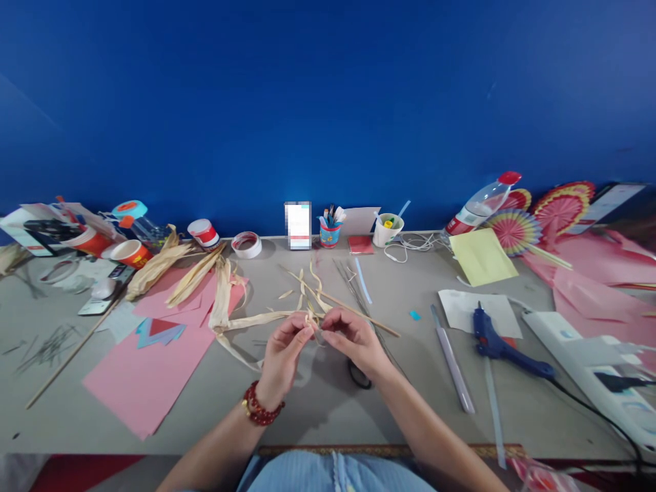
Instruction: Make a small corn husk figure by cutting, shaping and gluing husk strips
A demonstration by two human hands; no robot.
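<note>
Above the middle of the table, my left hand (287, 347) pinches a small pale strip of dried corn husk (309, 318) between thumb and fingertips. My right hand (354, 342) is beside it, thumb and forefinger pressed together near the strip's end; what they grip is too small to make out. Long dried husk strips (264, 320) lie just left of the hands. Beyond the fingertips are thin husk scraps (301, 290) and a thin wooden stick (353, 309). Under my right wrist a black loop handle (359, 376) shows, the rest hidden.
Pink paper sheets (154, 376) and husk bundles (158, 266) lie left, beside loose wires (51, 348). At right are a blue glue gun (512, 352), a glue stick (454, 369) and a power strip (584, 369). A phone (298, 225), pen cup (329, 236) and tape roll (247, 244) stand behind.
</note>
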